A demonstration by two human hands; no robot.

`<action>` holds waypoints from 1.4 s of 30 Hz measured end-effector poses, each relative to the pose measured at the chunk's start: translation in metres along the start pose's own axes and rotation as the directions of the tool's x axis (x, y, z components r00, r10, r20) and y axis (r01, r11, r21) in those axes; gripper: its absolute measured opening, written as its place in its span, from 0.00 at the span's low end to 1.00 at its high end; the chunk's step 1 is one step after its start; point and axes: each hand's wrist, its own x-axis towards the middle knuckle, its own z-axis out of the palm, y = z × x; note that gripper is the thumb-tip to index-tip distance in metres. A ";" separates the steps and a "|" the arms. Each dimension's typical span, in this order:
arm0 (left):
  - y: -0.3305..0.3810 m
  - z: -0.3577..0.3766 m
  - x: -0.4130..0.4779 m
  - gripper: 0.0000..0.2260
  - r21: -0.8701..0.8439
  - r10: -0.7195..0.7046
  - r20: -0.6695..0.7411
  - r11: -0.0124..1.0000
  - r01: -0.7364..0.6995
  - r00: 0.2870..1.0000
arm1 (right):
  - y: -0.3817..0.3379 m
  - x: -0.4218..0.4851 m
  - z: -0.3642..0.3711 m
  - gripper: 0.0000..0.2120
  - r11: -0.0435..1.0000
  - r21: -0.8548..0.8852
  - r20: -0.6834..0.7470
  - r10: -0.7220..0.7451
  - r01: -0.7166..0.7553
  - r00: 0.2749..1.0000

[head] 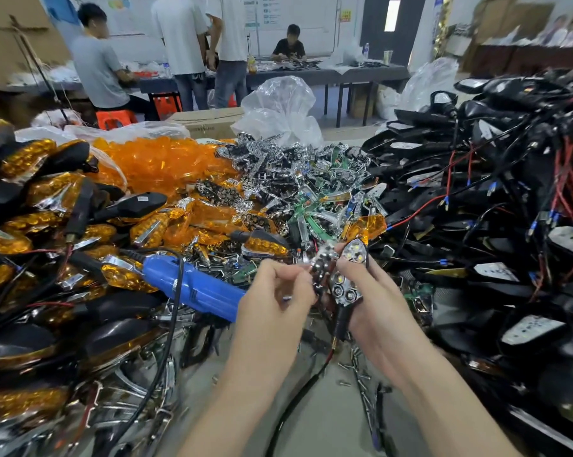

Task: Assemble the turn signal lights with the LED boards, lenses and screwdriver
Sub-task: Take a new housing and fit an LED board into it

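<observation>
My right hand (374,291) grips a black turn signal housing (346,285) with a white LED board showing at its tip and a chrome reflector lower down. Its black stalk and cable (338,338) hang below. My left hand (275,291) pinches a chrome reflector piece (321,262) right beside the housing, touching it. A blue electric screwdriver (193,285) lies on the pile left of my left hand, with its black cord looping down.
Finished amber-lens signals (48,199) are heaped at left. Loose amber lenses (160,163) fill a bag behind them. Chrome reflectors and green boards (298,186) pile up in the middle. Black housings with wires (493,209) stack at right. Small screws (361,367) lie scattered on the table. People work at a far table.
</observation>
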 end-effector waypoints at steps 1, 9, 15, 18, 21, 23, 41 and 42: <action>0.001 0.002 -0.003 0.04 0.029 0.030 0.044 0.999 -0.032 0.999 | 0.000 -0.001 0.000 0.06 1.000 0.003 0.009 0.004 -0.004 1.000; -0.002 -0.005 -0.001 0.12 0.128 0.038 0.200 0.990 -0.064 0.979 | 0.000 -0.002 -0.001 0.09 0.998 -0.056 0.036 -0.006 0.008 0.999; 0.000 -0.006 -0.003 0.22 0.045 0.026 0.285 0.998 -0.041 0.958 | -0.005 -0.006 0.001 0.07 1.000 -0.008 0.014 -0.019 0.020 1.000; 0.003 -0.006 -0.005 0.18 -0.111 0.000 0.295 0.993 0.034 0.955 | -0.015 -0.007 0.002 0.09 0.991 0.133 -0.009 0.001 0.000 1.000; 0.002 -0.002 -0.006 0.16 -0.200 0.005 0.296 0.978 0.057 0.955 | -0.020 -0.006 0.004 0.09 0.981 0.190 -0.047 -0.029 0.038 0.998; 0.001 0.000 -0.008 0.14 -0.211 0.033 0.294 0.977 0.031 0.955 | -0.022 -0.007 0.006 0.08 0.979 0.194 -0.065 -0.051 0.063 0.997; -0.002 0.005 -0.009 0.14 -0.238 0.048 0.187 0.971 -0.002 0.981 | -0.025 -0.011 0.007 0.12 0.954 0.294 0.029 -0.062 0.051 0.998; -0.001 0.005 -0.009 0.15 -0.242 0.042 0.182 0.970 0.004 0.982 | -0.025 -0.010 0.005 0.12 0.951 0.307 0.028 -0.054 0.043 0.998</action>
